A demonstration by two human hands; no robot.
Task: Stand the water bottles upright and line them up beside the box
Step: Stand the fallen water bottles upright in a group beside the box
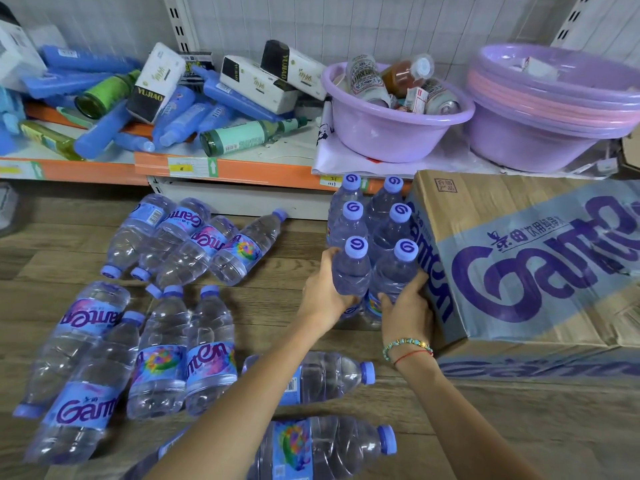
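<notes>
Gripping the two nearest upright bottles, both hands work at the front of a double row that stands against the box (512,271). The left hand (322,296) has its fingers wrapped around the left front bottle (351,268); the right hand (405,306) curls its fingers around the right front bottle (393,271), which touches the carton's side. Four more upright bottles (372,213) stand behind them, toward twelve o'clock from the hands. On the wooden floor (277,299), loose bottles lie flat: one cluster (187,240) at about ten o'clock, another group (138,358) at eight o'clock, and two more (322,410) at six o'clock beneath the forearms.

The risk, as I judge it, is a domino fall: the standing bottles are packed tight, so a nudge while letting go could tip the front pair into the rest. A forearm sweeping low could also roll the bottles lying beneath it.
</notes>
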